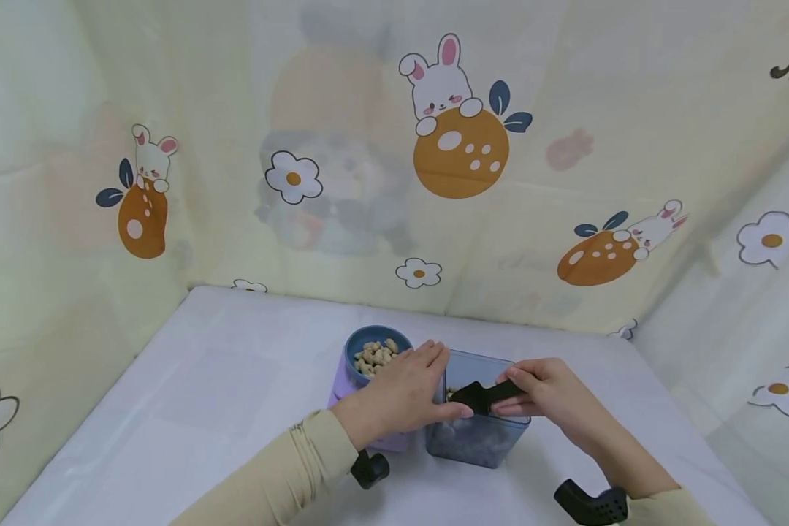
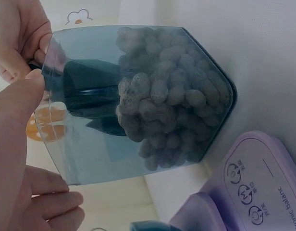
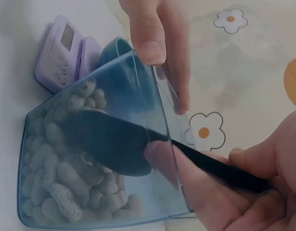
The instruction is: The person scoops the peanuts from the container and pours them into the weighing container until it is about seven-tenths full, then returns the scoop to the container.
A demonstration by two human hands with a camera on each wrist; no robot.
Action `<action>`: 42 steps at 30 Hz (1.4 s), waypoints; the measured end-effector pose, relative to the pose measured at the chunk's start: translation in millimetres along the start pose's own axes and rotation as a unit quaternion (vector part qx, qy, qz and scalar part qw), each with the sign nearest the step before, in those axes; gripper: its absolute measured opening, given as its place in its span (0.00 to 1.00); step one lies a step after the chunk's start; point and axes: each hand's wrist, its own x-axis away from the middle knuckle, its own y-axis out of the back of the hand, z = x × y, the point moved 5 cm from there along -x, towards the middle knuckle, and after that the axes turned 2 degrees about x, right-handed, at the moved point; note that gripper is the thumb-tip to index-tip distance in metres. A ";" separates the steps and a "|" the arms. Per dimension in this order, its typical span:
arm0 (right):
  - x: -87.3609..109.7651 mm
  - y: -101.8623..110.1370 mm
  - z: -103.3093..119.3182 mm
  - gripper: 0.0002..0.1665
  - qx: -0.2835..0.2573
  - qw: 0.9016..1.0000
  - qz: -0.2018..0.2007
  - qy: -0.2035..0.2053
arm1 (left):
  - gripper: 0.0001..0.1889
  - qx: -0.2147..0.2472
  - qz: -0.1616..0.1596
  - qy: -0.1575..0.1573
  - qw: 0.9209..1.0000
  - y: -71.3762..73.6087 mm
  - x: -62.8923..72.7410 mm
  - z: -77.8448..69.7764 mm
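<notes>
A clear blue plastic container (image 1: pixel 472 443) stands on the table, its lower part filled with unshelled peanuts (image 2: pixel 160 94). My left hand (image 1: pixel 397 394) rests at its left rim with the fingers straight and the thumb at the near rim corner. Between thumb and fingers, my right hand (image 1: pixel 552 387) grips the handle of a black scoop (image 1: pixel 478 398). Through the container wall in the right wrist view, the scoop blade (image 3: pixel 109 139) is inside and tilted down, its end among the peanuts.
Left of the container lies a purple kitchen scale (image 2: pixel 249 192), partly under my left forearm in the head view. A blue bowl (image 1: pixel 351 343) of peanuts sits on it. White cloth covers the table (image 1: pixel 223 394), and a printed curtain (image 1: pixel 361 285) hangs behind and beside it.
</notes>
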 end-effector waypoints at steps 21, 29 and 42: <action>7.1 7.5 -12.3 0.25 -0.056 0.998 0.011 0.008 | 0.51 0.017 0.005 -0.007 1.000 -4.7 -0.5 0.2; 0.0 -1.3 -4.8 0.24 -0.059 0.998 0.004 0.016 | 0.51 0.011 -0.012 -0.012 1.000 -2.7 -1.2 2.0; -7.9 -1.8 -5.4 0.25 -0.064 0.998 0.019 0.013 | 0.51 0.020 0.001 -0.003 1.000 -2.5 0.1 4.6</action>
